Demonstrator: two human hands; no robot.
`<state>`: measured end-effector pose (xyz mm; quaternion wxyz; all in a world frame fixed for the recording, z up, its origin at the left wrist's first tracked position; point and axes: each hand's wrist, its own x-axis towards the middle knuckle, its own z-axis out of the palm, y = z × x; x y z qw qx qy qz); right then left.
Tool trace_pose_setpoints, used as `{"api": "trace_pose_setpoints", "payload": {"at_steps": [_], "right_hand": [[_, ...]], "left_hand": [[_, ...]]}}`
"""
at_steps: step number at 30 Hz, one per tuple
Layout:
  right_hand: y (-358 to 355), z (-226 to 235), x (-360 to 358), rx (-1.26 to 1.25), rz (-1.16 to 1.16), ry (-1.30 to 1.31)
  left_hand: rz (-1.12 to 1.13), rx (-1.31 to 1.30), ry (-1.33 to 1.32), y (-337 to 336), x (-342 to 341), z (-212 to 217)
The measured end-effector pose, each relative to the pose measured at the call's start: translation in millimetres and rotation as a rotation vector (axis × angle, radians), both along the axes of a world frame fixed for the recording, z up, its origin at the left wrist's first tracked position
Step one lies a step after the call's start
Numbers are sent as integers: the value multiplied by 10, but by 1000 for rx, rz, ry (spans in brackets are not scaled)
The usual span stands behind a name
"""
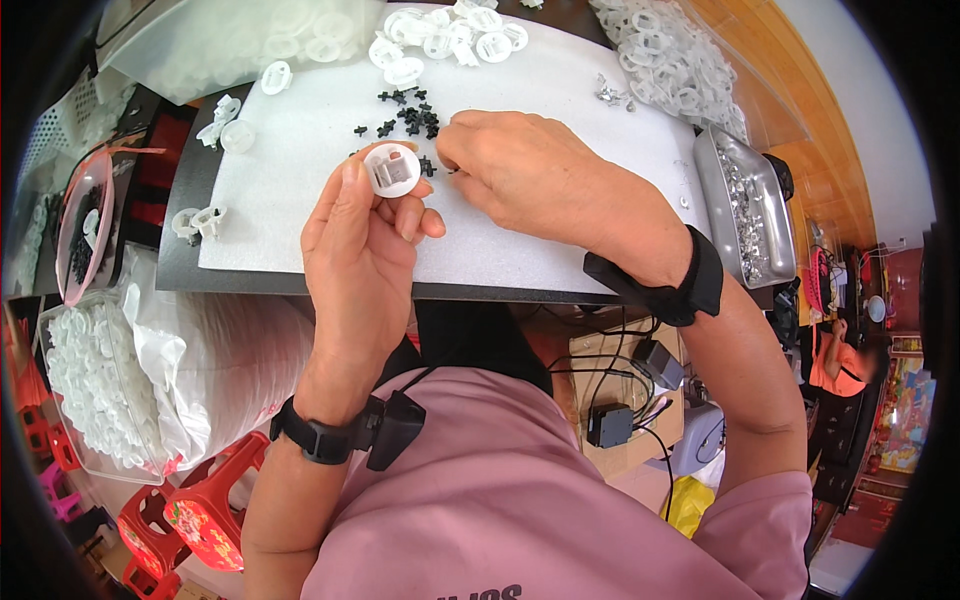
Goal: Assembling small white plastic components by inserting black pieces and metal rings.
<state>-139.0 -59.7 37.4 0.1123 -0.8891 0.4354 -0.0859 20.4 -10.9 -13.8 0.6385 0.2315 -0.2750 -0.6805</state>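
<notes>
While the left hand [352, 220] pinches a round white plastic part [393, 172] above the tabletop [182, 262], the right hand [540, 175] curls beside scattered small black pieces [430, 130]; cannot tell whether its grip is clenched on one.

Your left hand [358, 228] holds a disc [391, 170] over the table's [230, 279] near half, left of your right hand [550, 178]. Beyond lie small connectors [430, 130], then a heap [493, 46] toward the far edge. A tray [772, 225] sits along the right edge, a tub [190, 70] at the far left corner (a bag [225, 360] is below the near left).
</notes>
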Motion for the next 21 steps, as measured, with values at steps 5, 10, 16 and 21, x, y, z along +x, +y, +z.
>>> {"api": "trace_pose_setpoints", "payload": {"at_steps": [5, 10, 16, 21], "right_hand": [[28, 51, -63, -15, -62, 128], [4, 48, -153, 142, -159, 93], [40, 115, -343, 108, -37, -147], [72, 56, -369, 172, 33, -126]], "left_hand": [[-4, -4, -19, -4, 10, -7], [-7, 0, -37, -5, 5, 18], [7, 36, -47, -3, -21, 35], [-26, 8, -59, -11, 2, 22]]}}
